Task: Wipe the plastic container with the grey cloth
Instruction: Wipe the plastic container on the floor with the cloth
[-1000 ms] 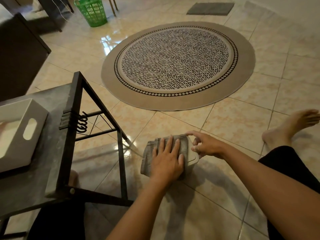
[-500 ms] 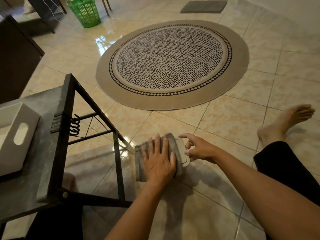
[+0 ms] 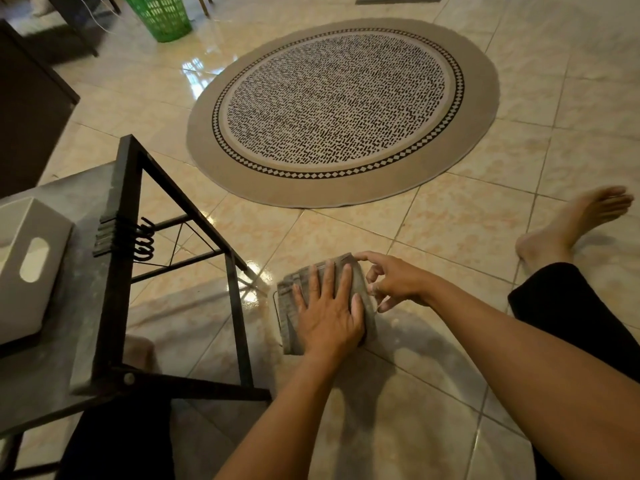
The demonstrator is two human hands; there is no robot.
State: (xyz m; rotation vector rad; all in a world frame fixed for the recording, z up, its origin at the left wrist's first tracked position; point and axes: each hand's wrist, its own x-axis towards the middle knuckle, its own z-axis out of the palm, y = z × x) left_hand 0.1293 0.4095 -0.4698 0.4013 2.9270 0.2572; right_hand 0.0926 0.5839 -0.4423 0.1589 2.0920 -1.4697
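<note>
Fingers of the left hand (image 3: 329, 315) lie flat and spread on the grey cloth (image 3: 290, 318), with the palm pressing it down; they do not close around anything. Under the cloth is the plastic container (image 3: 370, 308), which stands on the tiled floor (image 3: 433, 230), between the round rug (image 3: 343, 109) and the person. The cloth is folded in layers and covers almost the whole container, so only a pale edge shows at the right side, and a thin dark line at the left side of the cloth. The right hand (image 3: 394, 280) is at the right edge of the container. Its fingers are bent and loosely parted, and the index finger reaches over the far corner of the cloth. The other fingertips are just beside the container edge, but I cannot tell if they really grip it or only touch it.

At the left stands a low desk (image 3: 52, 368) with a black metal frame (image 3: 119, 244), and its nearer leg comes down on the floor just beside the cloth. On the desk, near its left edge, sits a white box (image 3: 20, 292) with an oval handle hole. A bare foot (image 3: 571, 223) rests on the floor at the right, well apart from the container. A green basket (image 3: 157, 15) is at the far side of the floor, beyond the rug.
</note>
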